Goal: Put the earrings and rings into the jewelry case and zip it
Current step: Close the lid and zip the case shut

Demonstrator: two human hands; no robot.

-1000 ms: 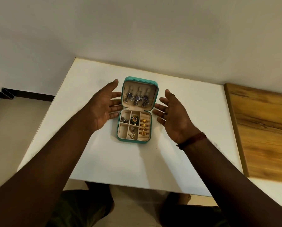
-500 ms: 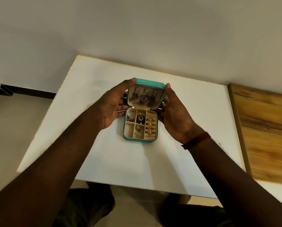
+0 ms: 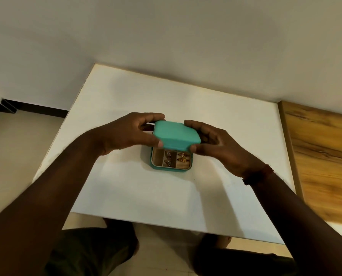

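Note:
A small teal jewelry case [image 3: 171, 167] sits on the white table [image 3: 138, 188]. Its lid [image 3: 175, 136] is tilted down over the base, half closed. My left hand [image 3: 130, 134] grips the lid's left side, thumb at the front corner and fingers behind. My right hand [image 3: 216, 144] grips the lid's right side the same way. In the uncovered front compartments lie gold rings [image 3: 183, 157] on the right and silver rings [image 3: 168, 158] in the middle. The lid hides the earrings and the back compartments.
A wooden board [image 3: 323, 160] lies along the table's right side. A wall runs behind the table's far edge. The table's front edge is near my knees, with floor on the left.
Both hands moved from beside the open case onto its lid and swung it forward and down, covering the earrings and the back compartments.

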